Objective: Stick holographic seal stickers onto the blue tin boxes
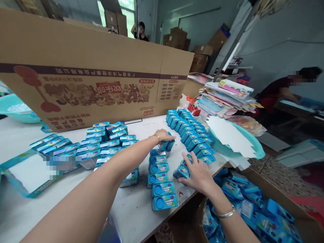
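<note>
Many small blue boxes lie in rows on a white table (pixel 141 209). My left hand (pixel 164 135) reaches far across and closes over two upright blue boxes (pixel 168 145) at the head of a short row (pixel 160 184). My right hand (pixel 198 173) rests with fingers spread on a small blue box (pixel 182 171) near the table's front edge, beside a long diagonal row (pixel 191 133). A further group of blue boxes (pixel 83 146) lies to the left.
A big printed cardboard carton (pixel 83 77) stands behind the rows. Right of them are a teal basin (pixel 253 148) holding white sheets and a stack of paper packs (pixel 227 98). A carton of blue boxes (pixel 253 206) sits below the table. Two people work in the background.
</note>
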The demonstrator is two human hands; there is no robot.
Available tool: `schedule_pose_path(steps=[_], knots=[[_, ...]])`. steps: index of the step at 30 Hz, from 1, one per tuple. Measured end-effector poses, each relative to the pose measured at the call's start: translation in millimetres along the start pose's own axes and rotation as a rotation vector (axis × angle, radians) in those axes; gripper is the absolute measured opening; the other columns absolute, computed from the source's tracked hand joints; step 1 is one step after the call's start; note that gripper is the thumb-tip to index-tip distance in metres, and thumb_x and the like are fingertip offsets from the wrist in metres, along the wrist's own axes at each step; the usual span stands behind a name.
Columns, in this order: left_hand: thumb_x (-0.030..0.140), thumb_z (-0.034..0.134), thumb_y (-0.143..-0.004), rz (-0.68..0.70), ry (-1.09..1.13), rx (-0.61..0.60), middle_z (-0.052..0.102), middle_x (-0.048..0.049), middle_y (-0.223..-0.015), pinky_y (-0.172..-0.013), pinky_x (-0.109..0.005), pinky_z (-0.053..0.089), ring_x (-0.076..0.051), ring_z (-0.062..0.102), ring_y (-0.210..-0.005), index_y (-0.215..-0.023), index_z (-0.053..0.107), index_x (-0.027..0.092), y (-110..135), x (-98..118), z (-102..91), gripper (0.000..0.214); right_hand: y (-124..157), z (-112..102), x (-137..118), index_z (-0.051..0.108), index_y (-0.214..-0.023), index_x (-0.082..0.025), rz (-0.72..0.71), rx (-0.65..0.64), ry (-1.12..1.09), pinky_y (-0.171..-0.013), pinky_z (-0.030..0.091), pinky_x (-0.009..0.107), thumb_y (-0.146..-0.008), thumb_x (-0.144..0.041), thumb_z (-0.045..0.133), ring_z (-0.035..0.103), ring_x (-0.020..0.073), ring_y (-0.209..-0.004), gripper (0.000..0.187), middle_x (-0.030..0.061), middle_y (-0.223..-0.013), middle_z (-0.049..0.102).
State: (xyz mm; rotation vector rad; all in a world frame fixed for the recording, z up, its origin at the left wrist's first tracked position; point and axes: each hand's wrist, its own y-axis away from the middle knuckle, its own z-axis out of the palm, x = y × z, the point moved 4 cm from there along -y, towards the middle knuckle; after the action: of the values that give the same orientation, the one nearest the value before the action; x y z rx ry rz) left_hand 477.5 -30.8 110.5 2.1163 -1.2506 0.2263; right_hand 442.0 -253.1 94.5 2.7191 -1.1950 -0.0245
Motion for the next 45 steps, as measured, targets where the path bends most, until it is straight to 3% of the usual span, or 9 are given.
schedule_pose_path(steps=[4,8,12,15,22,28,32,39,45], knots=[[0.073,0.038,-0.090,0.057,-0.031,-0.005,0.071,-0.0198,-0.117,-0.067,-0.031,0.060,-0.029,0.075,-0.086,-0.130,0.056,0.008,13,5,-3.4,0.079,9,11,17,0.029,-0.157,-0.023,-0.038,0.032,-0.178,-0.107,0.035,0.057,-0.076,-0.053,0.072,0.029,0.0455,-0.144,0.096,0.0213,-0.164,0.019],[0.054,0.076,-0.071,0.239,-0.317,0.042,0.051,-0.0217,-0.147,-0.098,-0.044,0.051,-0.039,0.053,-0.130,-0.152,0.033,0.017,13,5,-21.7,0.099,19,30,40,0.025,-0.158,-0.031,-0.211,0.104,-0.344,-0.117,0.027,0.053,-0.077,-0.040,0.071,0.015,0.0347,-0.152,0.094,0.0107,-0.168,0.009],[0.014,0.075,-0.067,0.590,-0.708,0.088,0.037,-0.0164,-0.157,-0.108,-0.053,0.039,-0.039,0.036,-0.143,-0.151,0.033,0.032,0,15,-15.5,0.096,27,48,45,0.036,-0.154,-0.032,-0.203,0.311,-0.411,-0.114,0.033,0.053,-0.079,-0.033,0.068,0.024,0.0350,-0.148,0.081,0.0087,-0.166,0.018],[0.017,0.072,-0.071,0.730,-0.751,0.046,0.040,-0.0150,-0.155,-0.108,-0.046,0.040,-0.033,0.041,-0.140,-0.143,0.042,0.027,-11,17,0.1,0.079,33,56,27,0.045,-0.148,-0.030,-0.125,0.493,-0.399,-0.108,0.039,0.055,-0.084,-0.042,0.065,0.034,0.0379,-0.139,0.068,0.0109,-0.162,0.025],[0.056,0.074,-0.070,0.319,-0.446,0.132,0.056,-0.0189,-0.137,-0.100,-0.041,0.047,-0.036,0.059,-0.122,-0.138,0.044,0.018,-8,12,16.8,0.083,28,59,-16,0.050,-0.146,-0.020,0.376,0.605,-0.402,-0.098,0.037,0.063,-0.091,-0.061,0.047,0.037,0.0483,-0.127,0.068,0.0223,-0.159,0.022],[0.081,0.042,-0.081,0.129,-0.336,0.133,0.051,-0.0252,-0.144,-0.099,-0.046,0.047,-0.040,0.056,-0.128,-0.151,0.026,0.016,7,8,23.4,0.097,11,55,-31,0.026,-0.157,-0.015,0.397,0.646,-0.534,-0.102,0.031,0.065,-0.094,-0.059,0.044,0.028,0.0501,-0.137,0.079,0.0275,-0.161,0.013],[0.081,0.041,-0.081,0.176,-0.265,0.070,0.031,-0.0246,-0.159,-0.107,-0.043,0.041,-0.037,0.043,-0.142,-0.155,0.016,0.015,8,-3,21.4,0.102,20,68,-25,0.011,-0.160,-0.015,0.323,0.671,-0.667,-0.107,0.031,0.062,-0.089,-0.063,0.050,0.023,0.0467,-0.143,0.094,0.0260,-0.161,0.017],[0.062,0.086,-0.038,0.328,-0.251,-0.138,0.015,-0.0283,-0.163,-0.114,-0.045,0.036,-0.044,0.027,-0.147,-0.157,-0.005,0.014,11,-5,19.0,0.157,12,99,16,0.007,-0.159,-0.016,0.193,0.466,-0.997,-0.108,0.040,0.050,-0.080,-0.057,0.065,0.038,0.0364,-0.141,0.107,0.0214,-0.154,0.034],[0.038,0.075,-0.065,0.237,-0.240,0.080,0.033,-0.0242,-0.153,-0.109,-0.046,0.042,-0.042,0.039,-0.141,-0.156,0.005,0.016,11,12,35.2,0.117,8,108,3,0.008,-0.159,-0.013,0.249,0.455,-1.032,-0.103,0.045,0.051,-0.084,-0.057,0.058,0.044,0.0384,-0.137,0.101,0.0236,-0.153,0.036]])
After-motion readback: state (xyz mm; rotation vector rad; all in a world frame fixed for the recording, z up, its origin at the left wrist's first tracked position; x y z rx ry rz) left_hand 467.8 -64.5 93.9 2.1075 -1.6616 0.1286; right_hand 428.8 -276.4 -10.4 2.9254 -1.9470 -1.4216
